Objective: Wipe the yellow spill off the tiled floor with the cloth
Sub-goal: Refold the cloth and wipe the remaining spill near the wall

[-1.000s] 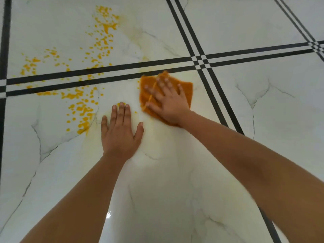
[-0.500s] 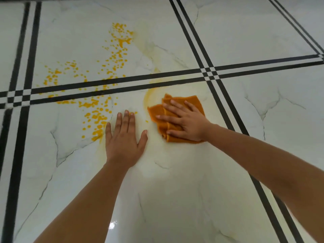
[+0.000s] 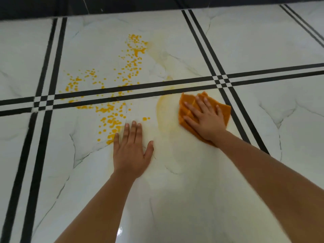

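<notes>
Up goes the cloth [image 3: 224, 109] under the right hand [image 3: 206, 120], now just below the black double stripe [image 3: 140, 92], fingers spread flat and pressing it to the tiled floor [image 3: 175, 199]. Left hand [image 3: 131, 151] lies palm down, fingers straight, further below the stripe, fingertips at the yellow spill [image 3: 112, 118]. Droplets straddle the stripe; a pale smear [image 3: 162, 109] curves beside the cloth.

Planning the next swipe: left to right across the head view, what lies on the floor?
Black double stripe, yellow droplets, left hand, pale yellow smear, cloth under right hand.
</notes>
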A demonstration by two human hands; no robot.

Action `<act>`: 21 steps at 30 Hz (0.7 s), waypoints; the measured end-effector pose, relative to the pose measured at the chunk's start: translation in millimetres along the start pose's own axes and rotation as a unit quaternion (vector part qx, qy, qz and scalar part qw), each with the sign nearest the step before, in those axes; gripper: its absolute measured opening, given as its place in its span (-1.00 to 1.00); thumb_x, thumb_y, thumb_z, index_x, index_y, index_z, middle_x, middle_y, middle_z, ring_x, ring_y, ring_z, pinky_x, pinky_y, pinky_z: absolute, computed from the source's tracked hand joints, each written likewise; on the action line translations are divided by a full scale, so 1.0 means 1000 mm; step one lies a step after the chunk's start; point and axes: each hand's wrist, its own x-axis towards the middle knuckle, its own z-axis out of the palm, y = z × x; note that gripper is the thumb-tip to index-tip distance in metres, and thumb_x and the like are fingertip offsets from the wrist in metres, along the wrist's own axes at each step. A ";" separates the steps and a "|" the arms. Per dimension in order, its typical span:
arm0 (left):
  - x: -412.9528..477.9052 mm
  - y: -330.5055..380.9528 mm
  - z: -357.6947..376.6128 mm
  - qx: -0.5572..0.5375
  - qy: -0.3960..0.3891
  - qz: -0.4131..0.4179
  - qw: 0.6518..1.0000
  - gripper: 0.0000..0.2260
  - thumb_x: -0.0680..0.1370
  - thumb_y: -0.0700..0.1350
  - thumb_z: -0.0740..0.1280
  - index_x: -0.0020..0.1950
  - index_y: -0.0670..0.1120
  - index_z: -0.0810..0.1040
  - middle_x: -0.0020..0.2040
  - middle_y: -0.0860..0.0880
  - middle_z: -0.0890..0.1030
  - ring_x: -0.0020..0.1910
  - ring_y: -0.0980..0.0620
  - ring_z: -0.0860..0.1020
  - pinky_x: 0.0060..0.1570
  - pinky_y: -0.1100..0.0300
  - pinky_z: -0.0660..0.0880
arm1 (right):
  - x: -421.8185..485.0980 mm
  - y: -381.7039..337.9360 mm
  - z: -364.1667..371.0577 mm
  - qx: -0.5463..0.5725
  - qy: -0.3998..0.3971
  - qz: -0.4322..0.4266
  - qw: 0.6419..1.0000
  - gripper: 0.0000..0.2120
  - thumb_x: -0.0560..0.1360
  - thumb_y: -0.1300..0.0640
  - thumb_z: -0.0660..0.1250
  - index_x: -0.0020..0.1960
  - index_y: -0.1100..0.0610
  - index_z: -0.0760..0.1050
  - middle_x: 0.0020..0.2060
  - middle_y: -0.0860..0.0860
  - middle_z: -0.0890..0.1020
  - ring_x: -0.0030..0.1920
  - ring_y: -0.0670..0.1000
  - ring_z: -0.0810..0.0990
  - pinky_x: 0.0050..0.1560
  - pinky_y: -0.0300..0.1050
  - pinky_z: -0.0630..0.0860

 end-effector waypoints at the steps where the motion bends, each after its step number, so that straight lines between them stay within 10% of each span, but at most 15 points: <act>1: 0.000 0.005 0.000 -0.004 0.003 0.007 1.000 -0.27 0.44 0.25 -0.29 0.53 -0.09 -0.01 0.55 -0.03 0.00 0.52 0.00 -0.07 0.42 0.02 -0.23 | 0.008 -0.016 0.000 0.008 0.001 0.032 0.999 -0.44 0.49 -0.38 -0.17 0.44 -0.33 -0.19 0.53 -0.07 -0.15 0.51 0.03 -0.20 0.43 0.25 -0.20; 6: -0.003 0.028 0.001 -0.003 -0.013 0.030 0.999 -0.29 0.45 0.24 -0.29 0.53 -0.06 -0.01 0.55 -0.02 0.00 0.52 0.01 -0.07 0.43 0.00 -0.20 | -0.076 -0.007 0.021 -0.042 -0.003 -0.207 0.977 -0.46 0.47 -0.39 -0.21 0.43 -0.36 -0.18 0.51 -0.15 -0.14 0.50 -0.04 -0.23 0.44 0.16 -0.21; 11: -0.005 0.040 0.002 0.019 -0.055 0.008 0.998 -0.25 0.40 0.25 -0.37 0.53 -0.04 -0.11 0.55 0.01 -0.10 0.52 0.03 -0.15 0.43 0.03 -0.20 | -0.015 0.012 0.005 -0.002 0.003 0.008 1.000 -0.43 0.46 -0.41 -0.20 0.44 -0.35 -0.19 0.53 -0.08 -0.16 0.51 0.03 -0.22 0.43 0.24 -0.22; 16: -0.011 0.056 -0.023 0.024 -0.086 -0.093 0.992 -0.39 0.55 0.22 -0.22 0.53 -0.06 -0.11 0.55 0.01 -0.09 0.52 0.04 -0.14 0.45 0.01 -0.16 | -0.008 -0.034 -0.006 0.087 -0.090 -0.052 0.991 -0.38 0.49 -0.38 -0.13 0.48 -0.25 -0.21 0.52 -0.02 -0.20 0.50 0.08 -0.25 0.42 0.23 -0.23; 21: -0.008 0.106 -0.038 -0.069 -0.030 -0.214 0.974 -0.46 0.62 0.09 -0.06 0.53 -0.15 0.00 0.54 -0.09 0.05 0.52 -0.03 -0.05 0.44 -0.01 -0.08 | -0.003 0.007 -0.065 0.260 -0.111 -0.001 0.959 -0.49 0.59 -0.19 -0.05 0.50 -0.10 0.04 0.50 0.10 0.13 0.47 0.19 0.14 0.41 0.21 0.10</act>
